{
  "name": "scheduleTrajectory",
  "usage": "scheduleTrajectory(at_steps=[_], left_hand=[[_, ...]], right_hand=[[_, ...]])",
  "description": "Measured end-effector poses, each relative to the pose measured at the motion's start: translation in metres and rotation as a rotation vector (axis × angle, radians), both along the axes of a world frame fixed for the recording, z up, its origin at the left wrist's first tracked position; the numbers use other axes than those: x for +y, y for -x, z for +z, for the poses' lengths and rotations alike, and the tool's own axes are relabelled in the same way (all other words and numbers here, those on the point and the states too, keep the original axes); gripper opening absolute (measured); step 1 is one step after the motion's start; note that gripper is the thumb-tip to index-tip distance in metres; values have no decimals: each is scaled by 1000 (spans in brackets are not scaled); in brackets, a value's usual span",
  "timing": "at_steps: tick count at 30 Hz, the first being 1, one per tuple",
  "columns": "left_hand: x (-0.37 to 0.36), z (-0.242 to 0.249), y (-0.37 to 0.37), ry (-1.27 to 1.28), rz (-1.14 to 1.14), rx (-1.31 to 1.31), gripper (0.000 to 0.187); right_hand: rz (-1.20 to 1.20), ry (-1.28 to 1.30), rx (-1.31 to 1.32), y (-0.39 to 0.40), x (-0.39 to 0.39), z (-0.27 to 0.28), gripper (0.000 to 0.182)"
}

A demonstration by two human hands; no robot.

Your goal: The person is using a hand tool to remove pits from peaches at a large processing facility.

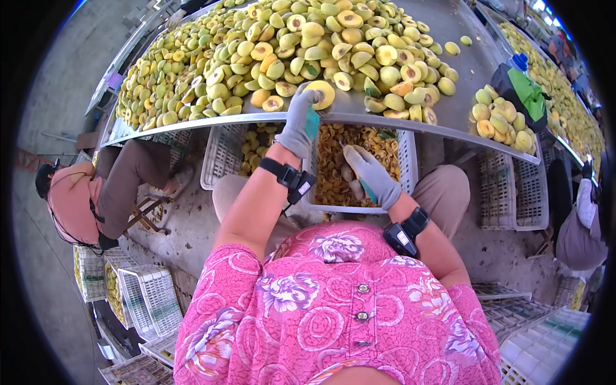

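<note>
My left hand (298, 123), in a grey glove with a green patch, grips a halved yellow peach (323, 95) at the metal table's front edge. The peach's cut face shows pale yellow. My right hand (375, 176), gloved the same way, hovers over a white crate (359, 209) with its fingers curled in. Whatever those fingers hold, if anything, is hidden. Brown-yellow peach scraps (333, 144) fill that crate below the table edge. A large heap of peach halves (314, 48), some showing brown hollows, covers the table (443, 32) beyond my hands.
Left of the scrap crate stands another white crate (221, 157) with peach halves. A smaller peach pile (500, 122) lies at the table's right corner, near a green cloth (527, 93). A seated person (77, 199) is at the left. Stacked crates (151, 301) stand behind on both sides.
</note>
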State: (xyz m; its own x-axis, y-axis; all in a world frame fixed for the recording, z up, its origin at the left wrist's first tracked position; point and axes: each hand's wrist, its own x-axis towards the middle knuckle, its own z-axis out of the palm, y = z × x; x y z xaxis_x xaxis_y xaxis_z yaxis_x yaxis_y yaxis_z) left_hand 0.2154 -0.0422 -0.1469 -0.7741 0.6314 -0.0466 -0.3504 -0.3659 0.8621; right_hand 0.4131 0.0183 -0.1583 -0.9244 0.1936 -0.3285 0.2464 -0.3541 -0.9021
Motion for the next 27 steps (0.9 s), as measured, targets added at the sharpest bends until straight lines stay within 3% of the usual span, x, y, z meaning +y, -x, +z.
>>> scheduleTrajectory(at_steps=[1, 3, 8, 9, 11, 12, 15, 18, 20, 21, 23, 27], left_hand=[[-2, 4, -13, -4, -1, -1, 40], [-6, 13, -35, -309, -97, -433, 29], [-11, -16, -47, -468, -321, -413, 31], [-12, -16, -52, -471, -324, -415, 31], [-14, -16, -62, -286, -237, -182, 31], [-13, -14, -64, -316, -222, -318, 29], [-16, -11, -76, -246, -139, -186, 29], [-20, -9, -79, -288, -182, -288, 29], [-17, -8, -81, -270, -138, -223, 30], [-16, -9, -82, -252, -92, -158, 31], [-15, -14, -79, -230, -108, -142, 33], [-25, 8, -83, -164, -197, -200, 47]], right_hand=[[-1, -4, -1, 1, -1, 6, 38], [-65, -111, 23, 2, -3, 19, 35], [-69, -209, 70, 3, -5, 33, 29], [-72, -212, 68, 3, -5, 33, 29], [-75, -224, 100, 3, -6, 32, 29], [-76, -226, 100, 3, -7, 30, 29], [-114, -216, 62, 3, -10, 28, 29], [-79, -233, 27, 3, -10, 22, 29], [-160, -361, 265, 10, -9, -4, 29], [-161, -361, 264, 9, -9, -4, 29], [-181, -664, 229, 7, -9, -3, 26], [-166, -777, 358, 6, -5, -14, 25]])
